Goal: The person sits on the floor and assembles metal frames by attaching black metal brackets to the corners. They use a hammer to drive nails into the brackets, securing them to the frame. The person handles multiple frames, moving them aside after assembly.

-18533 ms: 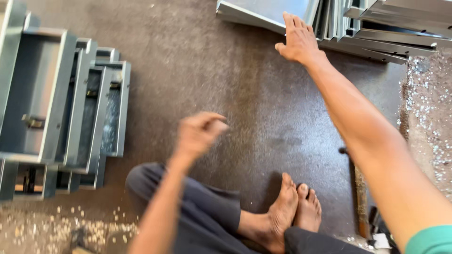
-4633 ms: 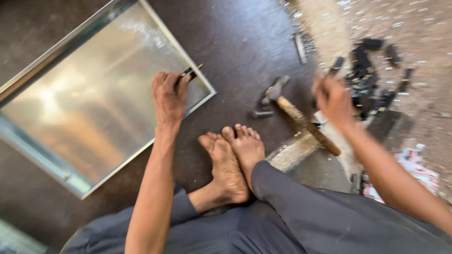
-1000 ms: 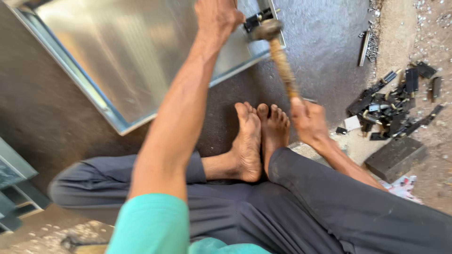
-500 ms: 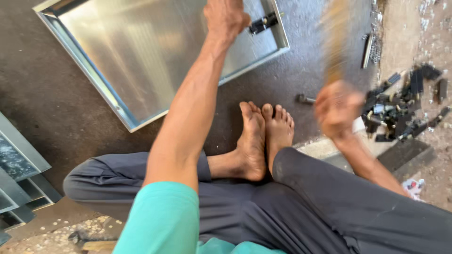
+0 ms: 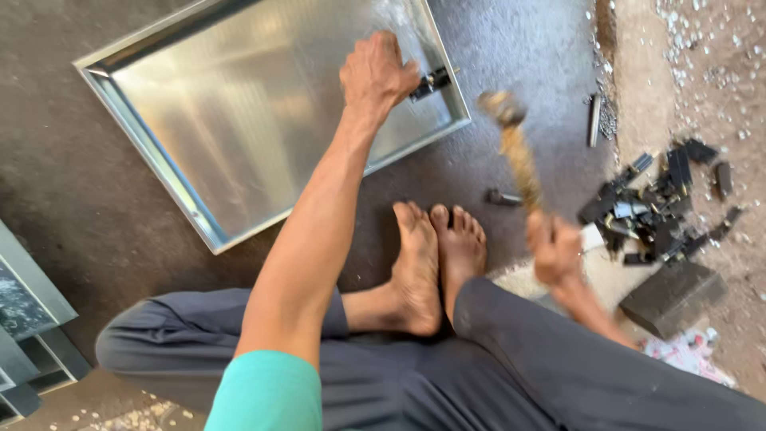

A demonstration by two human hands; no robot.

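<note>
Dark workshop floor (image 5: 519, 48) strewn with pale metal swarf along its right edge, seen from above a seated, barefoot person. A shallow galvanized sheet-metal tray (image 5: 239, 136) lies flat on the floor ahead of the feet. The left hand (image 5: 375, 72) rests on the tray's near right corner, fingers closed around a small black fitting (image 5: 431, 80) held against the rim. The right hand (image 5: 554, 247) is wrapped tight on the wooden handle of a hammer (image 5: 515, 148), whose head is raised and motion-blurred just right of the tray corner. A heap of loose black fittings (image 5: 654, 199) lies near the right hand. Risks, as judged: the hammer head sits close to the left-hand fingers, so an off-line blow could strike them; the fitting could skid off the rim; a glancing hit could dent the thin sheet or reach the bare feet (image 5: 435, 263).
</note>
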